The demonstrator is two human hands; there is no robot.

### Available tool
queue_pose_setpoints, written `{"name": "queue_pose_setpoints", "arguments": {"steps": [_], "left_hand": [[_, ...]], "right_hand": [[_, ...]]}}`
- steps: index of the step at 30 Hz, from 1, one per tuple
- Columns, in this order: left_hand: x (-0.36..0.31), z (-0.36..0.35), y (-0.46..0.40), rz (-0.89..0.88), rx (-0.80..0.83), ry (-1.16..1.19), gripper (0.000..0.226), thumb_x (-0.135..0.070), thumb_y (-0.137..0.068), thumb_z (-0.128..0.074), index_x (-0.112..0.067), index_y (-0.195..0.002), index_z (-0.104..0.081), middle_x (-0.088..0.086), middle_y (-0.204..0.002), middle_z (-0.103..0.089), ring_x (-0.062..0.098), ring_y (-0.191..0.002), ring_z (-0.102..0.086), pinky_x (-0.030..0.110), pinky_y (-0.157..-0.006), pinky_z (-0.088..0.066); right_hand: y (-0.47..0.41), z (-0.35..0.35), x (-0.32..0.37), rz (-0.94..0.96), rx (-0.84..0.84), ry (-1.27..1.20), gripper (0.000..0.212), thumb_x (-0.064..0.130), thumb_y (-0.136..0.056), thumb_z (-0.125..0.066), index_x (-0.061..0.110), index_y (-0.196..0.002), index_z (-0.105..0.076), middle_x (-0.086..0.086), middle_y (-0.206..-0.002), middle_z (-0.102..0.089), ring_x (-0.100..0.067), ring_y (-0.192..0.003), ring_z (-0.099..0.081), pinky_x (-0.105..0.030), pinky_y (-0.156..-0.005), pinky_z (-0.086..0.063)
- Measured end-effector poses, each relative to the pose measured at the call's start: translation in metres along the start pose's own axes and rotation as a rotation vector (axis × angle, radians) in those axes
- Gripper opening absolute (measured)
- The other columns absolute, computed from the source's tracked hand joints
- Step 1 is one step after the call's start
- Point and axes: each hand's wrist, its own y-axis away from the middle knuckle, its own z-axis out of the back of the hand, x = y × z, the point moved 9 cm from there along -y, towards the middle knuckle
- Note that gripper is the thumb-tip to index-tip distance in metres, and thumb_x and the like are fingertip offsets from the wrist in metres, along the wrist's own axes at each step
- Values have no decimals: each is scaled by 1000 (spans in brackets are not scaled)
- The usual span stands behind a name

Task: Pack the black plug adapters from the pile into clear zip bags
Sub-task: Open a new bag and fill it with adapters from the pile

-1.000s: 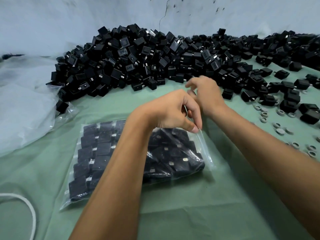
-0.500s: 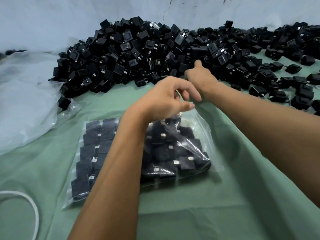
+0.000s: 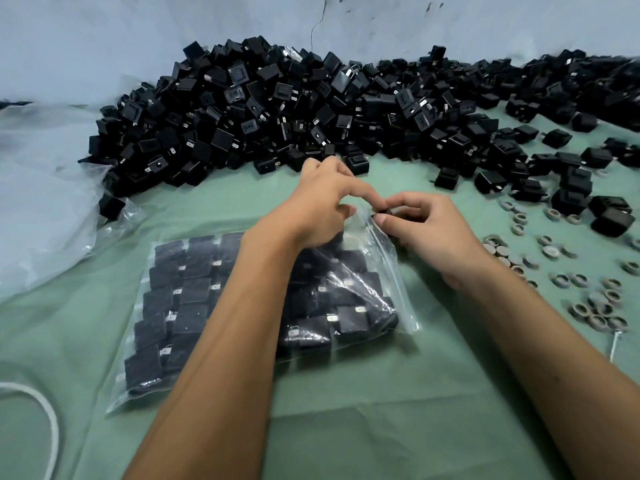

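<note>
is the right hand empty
No, the right hand pinches a black adapter at the mouth of the zip bag.

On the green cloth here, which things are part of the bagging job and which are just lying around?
Part of the job:
- pile of black adapters
- clear zip bag, nearly full
- one adapter held by the right hand
- left hand at the bag's mouth

Lying about:
- grey rings
- white cord
- loose plastic sheet

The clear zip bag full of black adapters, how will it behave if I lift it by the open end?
The clear plastic zip bag probably sags, since its film wrinkles. Rows of black plug adapters fill it, so likely heavy. Its mouth looks open, so some may spill.
</note>
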Motion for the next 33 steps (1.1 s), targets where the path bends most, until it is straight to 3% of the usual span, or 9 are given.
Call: {"name": "queue_pose_setpoints", "arguments": {"steps": [5,9,13,17,21,27,30,33], "left_hand": [[0,0,-1,-22,-31,-28,36,-7,-98,-65,-42,-98,-74,-6,-116,-44,14,-114,-30,26,-105,-21],[3,2,-2,-9,-37,-53,20,-14,-96,-69,-33,-94,-74,-4,-117,-46,15,-116,-31,28,-107,-25],[3,13,-2,-16,-67,-38,18,-17,-94,-72,-34,-92,-76,-6,-113,-45,13,-114,-30,25,-103,-24],[1,16,-1,-28,-69,-11,17,-18,-94,-73,-35,-92,-76,-5,-114,-47,16,-115,-33,34,-105,-38],[1,15,-1,-24,-65,11,19,-18,-95,-72,-36,-90,-74,-4,-113,-47,17,-115,-34,41,-107,-41],[3,12,-1,-17,-55,43,22,-18,-95,-72,-39,-89,-71,-1,-112,-49,19,-116,-38,43,-105,-44],[13,16,4,14,-42,121,23,-16,-93,-74,-38,-96,-67,-4,-114,-56,14,-108,-52,33,-93,-47],[34,29,13,104,-3,158,21,-18,-87,-81,-32,-97,-69,-7,-108,-64,12,-99,-60,30,-83,-50]], "right_hand": [[3,-11,3,-10,105,-94,7,14,-92,-77,13,-97,-80,-11,-71,-69,-5,-48,-53,-19,-49,-45],[7,-17,7,-13,155,-119,8,12,-91,-76,10,-98,-80,-26,-94,-73,-15,-59,-62,-18,-53,-53],[7,-19,14,59,116,-69,12,22,-88,-81,14,-97,-81,-11,-87,-79,-35,-74,-73,-29,-60,-61],[7,-16,18,143,-10,-12,18,37,-82,-86,21,-91,-82,1,-82,-79,-21,-78,-77,-34,-74,-64],[6,-23,14,120,13,27,14,36,-87,-82,23,-88,-81,1,-81,-79,-21,-79,-77,-49,-81,-63],[7,-24,15,119,27,31,21,44,-86,-81,23,-87,-81,3,-80,-79,-20,-80,-76,-46,-81,-63],[7,-23,14,115,33,29,18,39,-88,-81,21,-86,-81,0,-79,-78,-26,-83,-75,-49,-81,-62],[6,-22,12,110,35,47,17,39,-87,-81,22,-87,-82,3,-80,-79,-21,-82,-76,-45,-82,-63]]}}
